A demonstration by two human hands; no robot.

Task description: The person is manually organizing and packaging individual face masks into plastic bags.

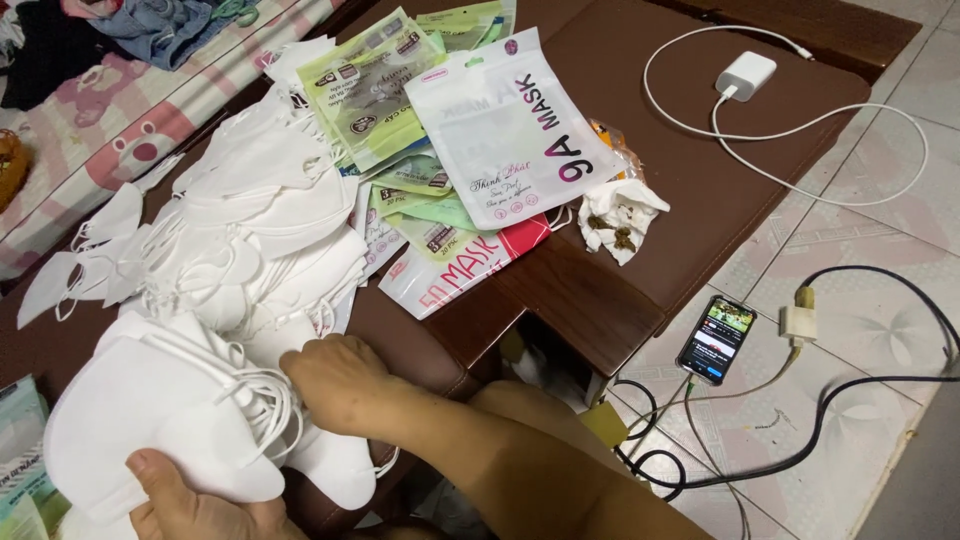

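The person's left hand (195,505) grips a thick stack of white folded fabric face masks (150,420) from below, thumb on top and the other fingers hidden under it, so it is pinching the stack's lower edge. The right hand (335,380) rests just right of that stack, fingers curled down into the tangle of white ear loops (265,395); whether they pinch a loop I cannot tell. To do this well, I judge the stack should stay squared in the left hand while the right frees one mask at a time, lifting loops clear so they don't drag neighbours along.

Everything sits on the dark brown wooden counter (700,180). Behind the held stack lies a loose heap of white masks (250,210), too many and too overlapped to count. Right of that heap: one large white plastic mask pouch (505,125), one red-and-white pouch (455,265) beneath it, and several green pouches (365,90), at least five. Further right, one crumpled white tissue (620,215) and one white charger with cable (745,75). On the tiled floor right of the counter, one smartphone (715,340) with its screen lit.
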